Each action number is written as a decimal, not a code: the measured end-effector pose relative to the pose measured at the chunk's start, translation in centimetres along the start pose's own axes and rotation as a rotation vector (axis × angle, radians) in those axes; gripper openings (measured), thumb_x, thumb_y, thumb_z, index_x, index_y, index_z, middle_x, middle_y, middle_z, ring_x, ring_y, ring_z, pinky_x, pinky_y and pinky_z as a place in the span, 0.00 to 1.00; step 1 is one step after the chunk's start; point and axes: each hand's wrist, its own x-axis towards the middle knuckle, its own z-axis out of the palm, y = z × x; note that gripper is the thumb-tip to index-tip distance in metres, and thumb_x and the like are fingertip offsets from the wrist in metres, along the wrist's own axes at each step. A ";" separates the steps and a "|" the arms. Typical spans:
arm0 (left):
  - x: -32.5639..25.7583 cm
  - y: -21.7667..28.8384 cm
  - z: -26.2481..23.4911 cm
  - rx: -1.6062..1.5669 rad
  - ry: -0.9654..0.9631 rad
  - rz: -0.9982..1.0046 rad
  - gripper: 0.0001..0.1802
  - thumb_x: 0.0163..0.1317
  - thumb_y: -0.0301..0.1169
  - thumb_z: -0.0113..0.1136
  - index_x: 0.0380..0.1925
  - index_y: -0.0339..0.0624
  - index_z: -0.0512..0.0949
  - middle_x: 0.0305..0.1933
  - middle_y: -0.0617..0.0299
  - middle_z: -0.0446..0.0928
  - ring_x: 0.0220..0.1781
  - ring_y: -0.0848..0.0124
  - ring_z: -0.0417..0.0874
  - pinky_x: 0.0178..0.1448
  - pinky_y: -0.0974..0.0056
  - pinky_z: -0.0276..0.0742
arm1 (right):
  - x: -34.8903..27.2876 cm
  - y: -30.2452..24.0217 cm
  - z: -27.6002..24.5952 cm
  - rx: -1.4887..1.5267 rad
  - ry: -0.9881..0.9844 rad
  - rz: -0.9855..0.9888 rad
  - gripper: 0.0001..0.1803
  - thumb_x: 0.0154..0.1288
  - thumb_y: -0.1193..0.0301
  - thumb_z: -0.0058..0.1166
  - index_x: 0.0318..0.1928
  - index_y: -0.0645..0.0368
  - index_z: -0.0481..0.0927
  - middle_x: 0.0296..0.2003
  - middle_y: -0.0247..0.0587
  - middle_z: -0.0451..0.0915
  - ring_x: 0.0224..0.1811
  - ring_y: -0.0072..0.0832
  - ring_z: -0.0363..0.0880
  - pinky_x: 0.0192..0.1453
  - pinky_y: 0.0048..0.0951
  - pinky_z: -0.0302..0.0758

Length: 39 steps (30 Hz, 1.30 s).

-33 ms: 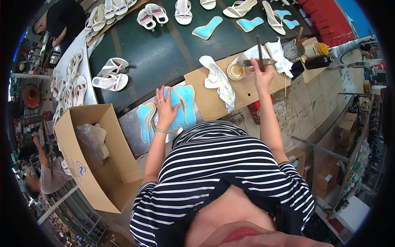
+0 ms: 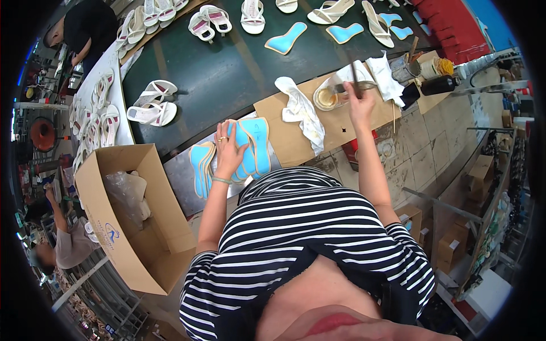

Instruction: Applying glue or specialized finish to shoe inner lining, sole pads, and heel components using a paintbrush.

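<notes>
My left hand [image 2: 229, 154] lies with its fingers spread on blue insoles with tan edges [image 2: 256, 142]. More of these insoles [image 2: 200, 170] lie fanned beside it. At the right, my right hand [image 2: 362, 109] is closed round a tool with a dark stick handle and a shiny metal crosspiece [image 2: 367, 85]; the handle is smeared by motion and its kind is unclear. Close to it is a clear container [image 2: 326, 98] with yellowish contents, on a cardboard sheet [image 2: 273, 113]. A crumpled white cloth [image 2: 304, 116] is on the same sheet.
White sandals [image 2: 154, 112] and blue insoles [image 2: 287, 40] are spread over the dark green table [image 2: 210, 74]. A cardboard box [image 2: 165, 216] stands at my left. A dark bottle [image 2: 441, 85] and a can [image 2: 405, 69] are at the right. Another person [image 2: 91, 28] is at the far left.
My right hand has shifted slightly left and down with the dark-handled tool, whose handle is now blurred. My left hand stays on the insoles.
</notes>
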 end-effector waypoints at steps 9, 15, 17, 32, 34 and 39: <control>0.2 0.1 -1.4 -0.372 0.070 -0.208 0.23 0.46 0.27 0.71 0.46 0.38 0.82 0.56 0.51 0.74 0.58 0.52 0.74 0.63 0.54 0.69 | -0.2 -4.3 0.3 0.446 -0.043 0.244 0.13 0.63 0.65 0.62 0.32 0.64 0.80 0.21 0.40 0.81 0.17 0.25 0.78 0.19 0.21 0.69; -1.7 0.1 -1.4 -0.395 0.281 -0.075 0.23 0.45 0.21 0.70 0.46 0.42 0.84 0.57 0.53 0.73 0.67 0.53 0.68 0.65 0.57 0.69 | -2.2 -0.6 -0.2 0.020 -0.326 0.308 0.13 0.62 0.67 0.64 0.32 0.66 0.80 0.19 0.43 0.80 0.14 0.27 0.77 0.17 0.25 0.71; -2.8 1.1 -3.2 -0.486 0.285 -0.112 0.22 0.47 0.19 0.69 0.47 0.41 0.83 0.59 0.53 0.72 0.73 0.53 0.62 0.71 0.55 0.65 | -2.2 -3.0 -0.2 0.306 -0.303 0.450 0.14 0.61 0.65 0.64 0.31 0.65 0.79 0.20 0.42 0.81 0.13 0.25 0.77 0.12 0.23 0.65; 4.7 5.8 -11.0 -1.809 -0.036 -0.220 0.33 0.58 0.17 0.57 0.66 0.33 0.64 0.64 0.52 0.70 0.62 0.66 0.73 0.67 0.62 0.67 | 0.9 -16.3 1.0 0.589 -0.534 0.302 0.12 0.63 0.69 0.62 0.42 0.63 0.78 0.19 0.39 0.78 0.16 0.18 0.74 0.13 0.15 0.53; 6.2 7.6 -11.1 -1.833 -0.121 -0.196 0.32 0.58 0.17 0.58 0.65 0.32 0.65 0.63 0.52 0.72 0.61 0.68 0.73 0.66 0.63 0.69 | -0.1 -18.6 2.0 0.587 -0.554 0.184 0.10 0.60 0.72 0.64 0.39 0.63 0.79 0.19 0.35 0.78 0.14 0.16 0.71 0.15 0.15 0.56; 7.3 11.0 -11.1 -1.594 -0.059 -0.062 0.42 0.50 0.10 0.62 0.67 0.35 0.62 0.49 0.55 0.80 0.47 0.72 0.81 0.54 0.66 0.78 | -2.6 -21.7 3.9 0.408 -0.591 -0.158 0.09 0.57 0.77 0.67 0.37 0.63 0.81 0.24 0.31 0.80 0.22 0.11 0.73 0.23 0.14 0.66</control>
